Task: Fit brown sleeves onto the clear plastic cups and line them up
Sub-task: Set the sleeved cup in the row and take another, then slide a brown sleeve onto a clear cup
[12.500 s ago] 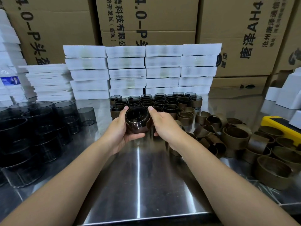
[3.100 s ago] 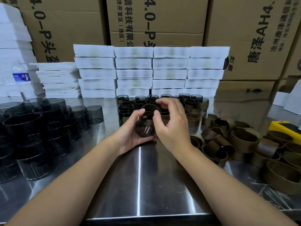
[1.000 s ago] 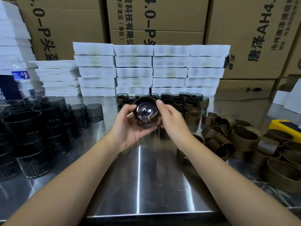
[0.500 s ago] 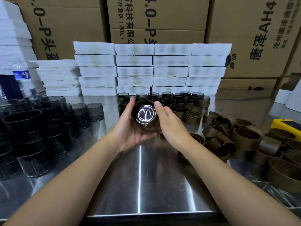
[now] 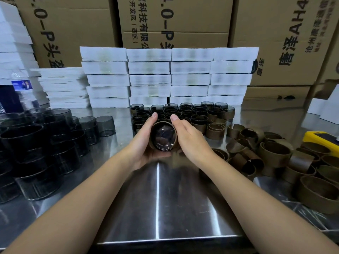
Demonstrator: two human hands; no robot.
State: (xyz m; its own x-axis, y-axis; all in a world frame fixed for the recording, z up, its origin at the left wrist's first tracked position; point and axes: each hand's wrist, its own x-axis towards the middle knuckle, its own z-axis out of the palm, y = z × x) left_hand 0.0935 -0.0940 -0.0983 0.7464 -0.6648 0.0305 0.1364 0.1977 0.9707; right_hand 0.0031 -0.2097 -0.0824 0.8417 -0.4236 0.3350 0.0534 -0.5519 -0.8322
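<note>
At frame centre, the left hand (image 5: 145, 142) and right hand (image 5: 190, 138) cup a clear round plastic cup (image 5: 163, 138) wrapped in a brown paper sleeve (image 5: 151, 142), fingers curled round its sides, seemingly to seat the sleeve squarely before lining it up.

Forearms bare; left hand (image 5: 142, 143), right hand (image 5: 192, 139) bare; nails seemingly short.
</note>
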